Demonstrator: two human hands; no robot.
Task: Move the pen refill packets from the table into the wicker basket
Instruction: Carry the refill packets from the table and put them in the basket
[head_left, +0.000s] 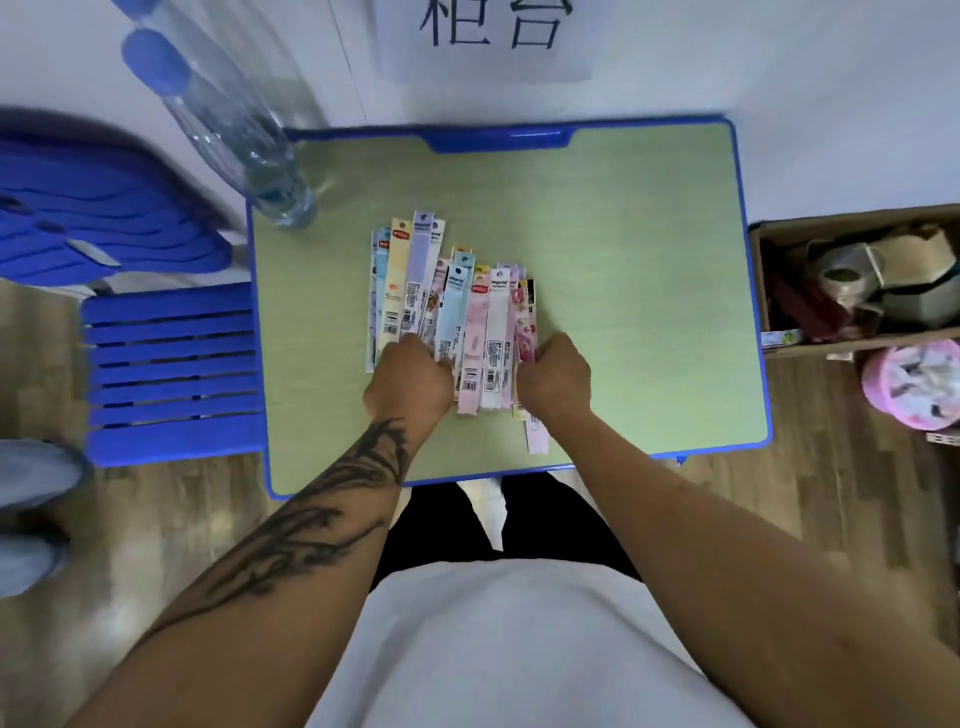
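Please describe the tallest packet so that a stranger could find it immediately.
On the green table with blue edges, find the fan of pen refill packets. Near its left side lies a lilac packet; its top reaches farthest toward the wall, beside a cream packet.

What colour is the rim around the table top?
Blue: the table has a pale green top with a blue rim, seen in the head view.
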